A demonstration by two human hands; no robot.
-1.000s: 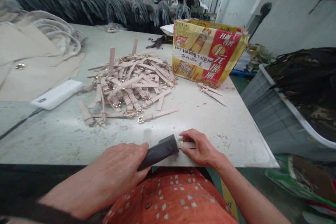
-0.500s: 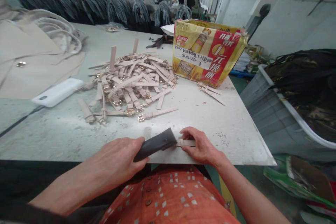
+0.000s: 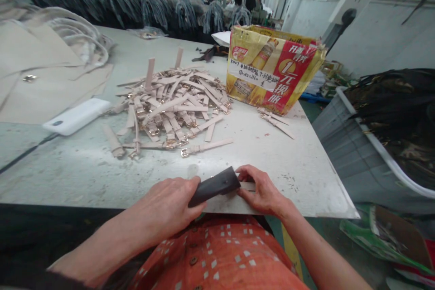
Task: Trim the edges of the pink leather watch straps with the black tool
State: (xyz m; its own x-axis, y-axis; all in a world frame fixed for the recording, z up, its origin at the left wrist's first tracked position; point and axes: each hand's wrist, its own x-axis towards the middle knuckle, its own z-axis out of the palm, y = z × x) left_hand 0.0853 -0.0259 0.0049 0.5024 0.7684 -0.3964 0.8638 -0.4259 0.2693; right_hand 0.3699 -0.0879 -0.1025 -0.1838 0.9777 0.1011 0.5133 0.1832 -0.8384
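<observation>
Carton (image 3: 272,72) — red panel reads "1元换瓶" — handwritten label illegible.

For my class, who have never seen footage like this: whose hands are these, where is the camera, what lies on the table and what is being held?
The camera sits on the person's head, looking down at their own two bare hands; no machine is involved. The left hand grips a dark flat tool. The right hand pins a beige strap at the near edge of the white table, the tool's end lying over it. Further back lie a pile of beige buckled straps, a white phone and a yellow-and-red cardboard box. A grey bin stands to the right.
</observation>
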